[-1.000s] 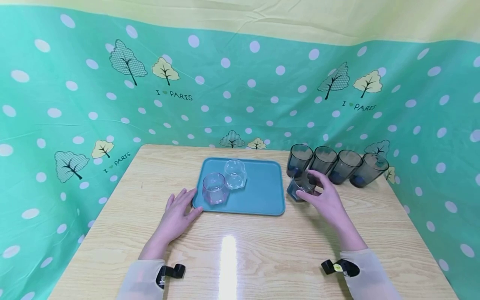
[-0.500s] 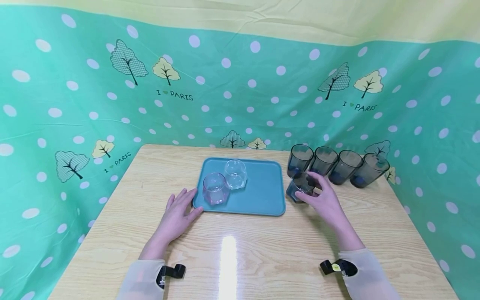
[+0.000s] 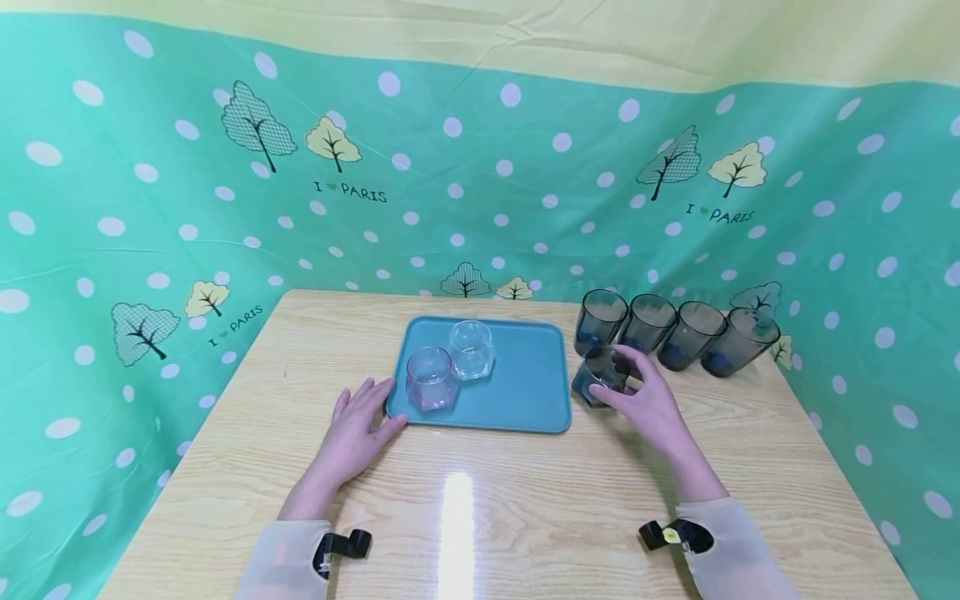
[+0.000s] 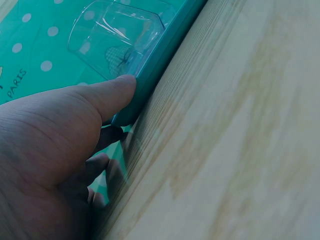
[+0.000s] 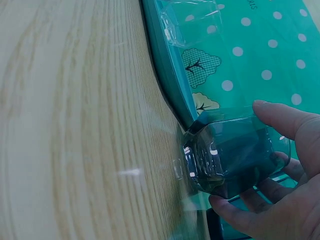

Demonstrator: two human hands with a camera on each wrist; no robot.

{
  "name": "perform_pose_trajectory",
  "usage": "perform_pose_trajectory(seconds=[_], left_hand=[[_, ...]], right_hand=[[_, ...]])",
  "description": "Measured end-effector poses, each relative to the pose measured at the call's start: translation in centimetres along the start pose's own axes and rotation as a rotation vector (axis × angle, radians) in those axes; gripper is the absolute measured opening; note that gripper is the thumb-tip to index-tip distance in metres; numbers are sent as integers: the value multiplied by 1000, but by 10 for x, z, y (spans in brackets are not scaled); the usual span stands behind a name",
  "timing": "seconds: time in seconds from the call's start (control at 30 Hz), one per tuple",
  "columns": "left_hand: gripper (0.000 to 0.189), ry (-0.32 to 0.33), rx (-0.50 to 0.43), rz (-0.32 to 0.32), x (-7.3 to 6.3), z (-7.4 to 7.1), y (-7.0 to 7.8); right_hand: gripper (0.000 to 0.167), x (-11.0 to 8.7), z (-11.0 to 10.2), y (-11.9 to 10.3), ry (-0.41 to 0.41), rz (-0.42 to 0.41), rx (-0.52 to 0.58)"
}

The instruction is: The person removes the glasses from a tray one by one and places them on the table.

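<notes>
My right hand [image 3: 647, 396] holds a short dark-tinted glass [image 5: 230, 150] between thumb and curled fingers, just off the right edge of a blue tray [image 3: 517, 375]. In the right wrist view the glass's faceted base is down near the wooden table. My left hand [image 3: 356, 433] rests at the tray's front left corner, fingers extended and spread along the side. Its thumb [image 4: 117, 95] touches the tray's edge in the left wrist view. On the tray's left half stand a pinkish glass [image 3: 432, 379] and, behind it, a clear glass [image 3: 472, 350].
Several tall dark-tinted glasses stand in a row at the back right, among them a leftmost glass [image 3: 600, 321] close behind the right hand and a rightmost glass [image 3: 741, 342]. A green dotted cloth [image 3: 480, 200] hangs behind the wooden table [image 3: 540, 517].
My right hand has shifted very slightly left with the short dark glass. The left hand, the tray and the other glasses stay as they were.
</notes>
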State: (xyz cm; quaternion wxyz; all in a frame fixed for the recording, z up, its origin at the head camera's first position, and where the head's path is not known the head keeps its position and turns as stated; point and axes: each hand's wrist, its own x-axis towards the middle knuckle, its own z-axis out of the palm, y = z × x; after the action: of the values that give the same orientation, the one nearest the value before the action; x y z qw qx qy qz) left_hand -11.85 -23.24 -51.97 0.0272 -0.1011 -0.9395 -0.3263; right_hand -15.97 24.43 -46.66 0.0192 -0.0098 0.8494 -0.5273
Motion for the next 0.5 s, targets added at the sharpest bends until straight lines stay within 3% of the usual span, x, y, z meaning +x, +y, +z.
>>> perform_pose_trajectory(seconds=[0.5], left_hand=[[73,0,2,-4,0,0,1]], right_hand=[[90,0,0,3,0,-5,1]])
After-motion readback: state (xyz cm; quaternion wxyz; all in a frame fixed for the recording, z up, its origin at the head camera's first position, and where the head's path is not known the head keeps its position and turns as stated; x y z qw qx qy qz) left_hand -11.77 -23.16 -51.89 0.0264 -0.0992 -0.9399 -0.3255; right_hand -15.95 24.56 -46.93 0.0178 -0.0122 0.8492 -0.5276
